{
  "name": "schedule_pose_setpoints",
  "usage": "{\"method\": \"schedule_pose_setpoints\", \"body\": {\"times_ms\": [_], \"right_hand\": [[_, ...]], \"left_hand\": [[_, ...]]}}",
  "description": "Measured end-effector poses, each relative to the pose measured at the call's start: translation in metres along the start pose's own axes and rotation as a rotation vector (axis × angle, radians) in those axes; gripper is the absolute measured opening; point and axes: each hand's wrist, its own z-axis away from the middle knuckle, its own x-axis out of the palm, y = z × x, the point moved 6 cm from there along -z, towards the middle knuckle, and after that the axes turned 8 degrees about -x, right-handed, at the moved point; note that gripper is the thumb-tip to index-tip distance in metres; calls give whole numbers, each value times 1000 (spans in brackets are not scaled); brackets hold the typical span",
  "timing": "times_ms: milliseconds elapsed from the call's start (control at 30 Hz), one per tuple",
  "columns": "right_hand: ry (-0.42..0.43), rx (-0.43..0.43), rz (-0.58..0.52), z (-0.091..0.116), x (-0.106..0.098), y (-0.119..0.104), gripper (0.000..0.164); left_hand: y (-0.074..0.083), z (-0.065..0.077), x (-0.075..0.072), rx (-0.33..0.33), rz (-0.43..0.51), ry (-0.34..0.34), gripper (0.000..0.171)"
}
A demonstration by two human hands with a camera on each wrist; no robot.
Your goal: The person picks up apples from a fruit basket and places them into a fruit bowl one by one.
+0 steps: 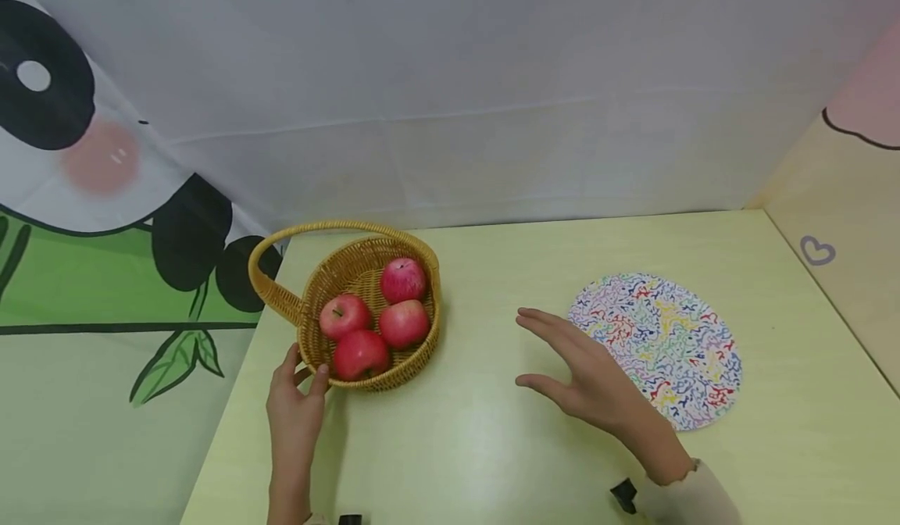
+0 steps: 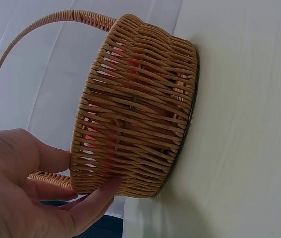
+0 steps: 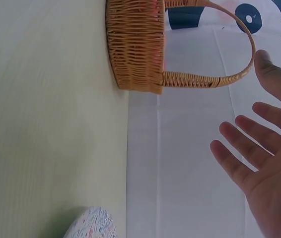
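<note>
A woven wicker basket [image 1: 422, 357] with a tall arched handle stands at the left of the table, holding several red apples [image 1: 361, 355]. My left hand [image 1: 297, 400] grips the basket at its near left side; the left wrist view shows the thumb at the rim and the fingers along the woven wall. Over the table between the basket and a round patterned mat [image 1: 661, 345], my right hand [image 1: 587, 373] is raised, fingers extended and thumb spread apart. Nothing is in that hand. In the right wrist view its palm [image 3: 274, 198] shows, with the basket [image 3: 135, 44] beyond.
The pale yellow table [image 1: 485, 462] meets a white cloth backdrop [image 1: 457, 119] behind the basket. Printed panels with a cartoon figure [image 1: 105, 158] and a small heart [image 1: 817, 250] rise at the left and right sides. Small black pieces [image 1: 623, 495] show near both wrists.
</note>
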Motion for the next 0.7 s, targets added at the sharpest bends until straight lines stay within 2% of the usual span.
{"method": "schedule_pose_setpoints", "body": {"times_ms": [233,433,700], "right_hand": [[-46,18,16,-14,10,-5,78],[-55,58,-26,-26,18,-9,71],[-64,131,-84,-41,35,-14,62]], "left_hand": [[-1,-1,-1,-23,34,-2,68],[-1,0,-1,-37,68,-7,69],[0,2,-1,-41,68,-3,68]]}}
